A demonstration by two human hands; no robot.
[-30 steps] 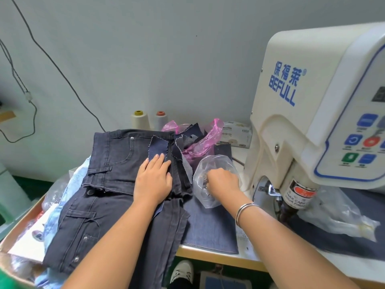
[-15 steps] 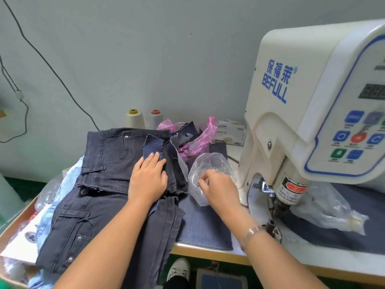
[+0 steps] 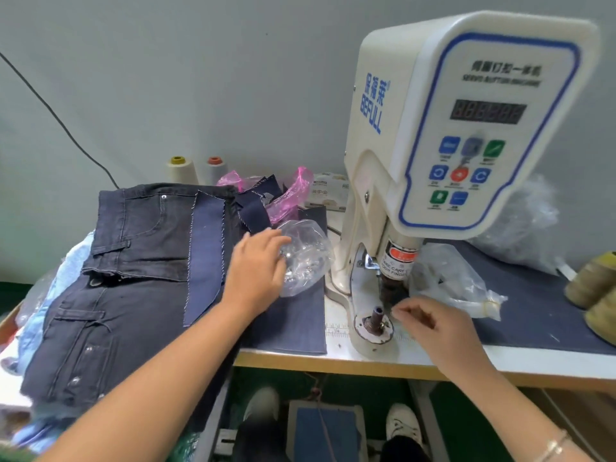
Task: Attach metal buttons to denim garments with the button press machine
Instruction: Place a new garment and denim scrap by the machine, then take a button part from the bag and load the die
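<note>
Dark denim jeans (image 3: 126, 261) stacked at left, not yet under white button press machine (image 3: 433, 135). Right hand (image 3: 430, 323), fingertips pinched, contents unclear, near lower die post (image 3: 378, 316). Left hand (image 3: 256, 271), fingers relaxed, touches clear button bag (image 3: 306, 258). Loading stage; pressing remains.

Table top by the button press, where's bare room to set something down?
Free: the dark blue mat right of the white button press machine, between the crumpled clear bag and the olive thread cones. Crowded: left side, under stacked dark denim jeans, the clear plastic button bag, and around the lower die.
</note>
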